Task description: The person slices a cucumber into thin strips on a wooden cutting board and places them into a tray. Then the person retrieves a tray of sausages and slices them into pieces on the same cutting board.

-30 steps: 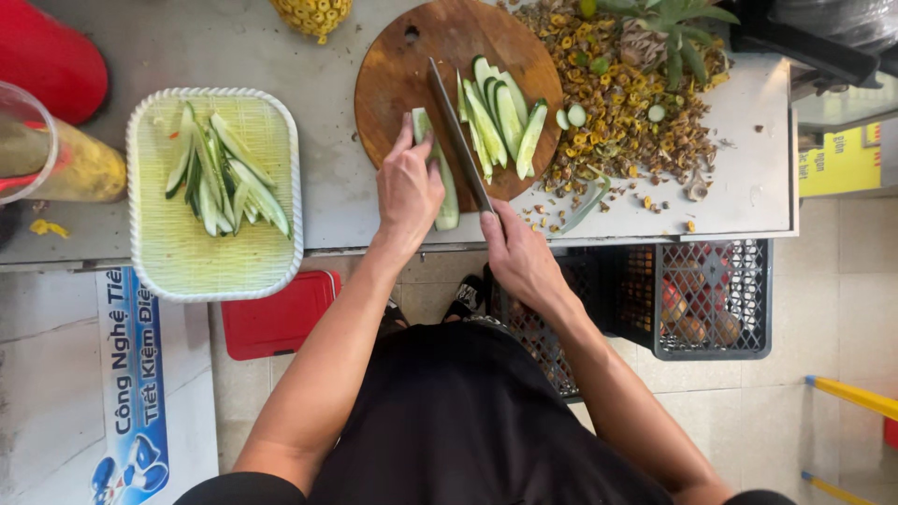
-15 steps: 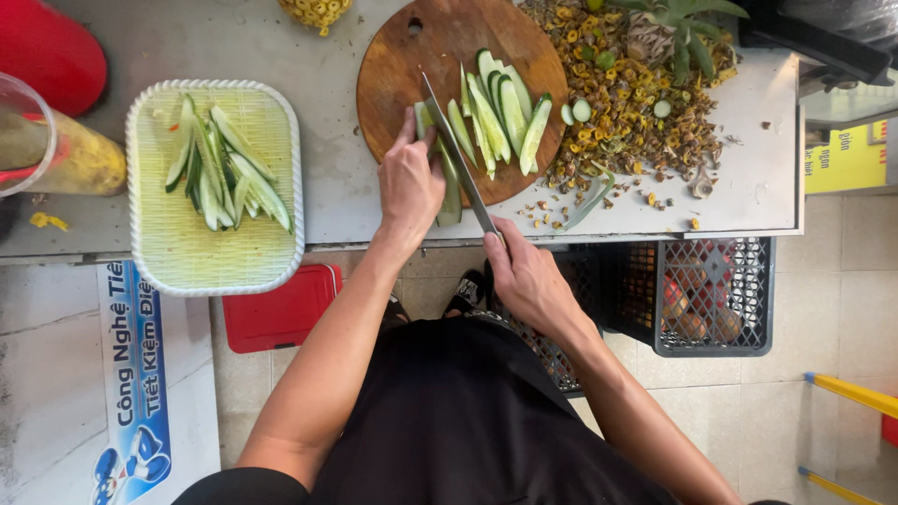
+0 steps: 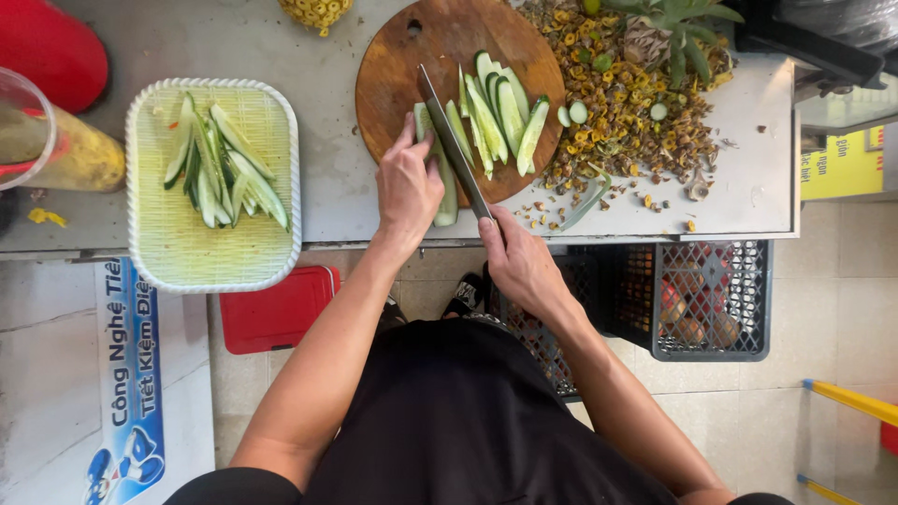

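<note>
The left hand [image 3: 408, 192] presses down on a long cucumber piece [image 3: 443, 173] at the near edge of the round wooden cutting board [image 3: 402, 70]; the right hand [image 3: 520, 262] grips the handle of a knife [image 3: 453, 140], whose blade lies along the cucumber's right side. Cut cucumber strips [image 3: 500, 117] lie just right of the blade; more strips fill a pale green tray [image 3: 206, 252] at the left; peel scraps [image 3: 627, 122] spread at the right.

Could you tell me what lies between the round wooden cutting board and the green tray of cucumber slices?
In the head view, only bare grey countertop separates the cutting board from the tray; nothing sits on that strip.
</note>
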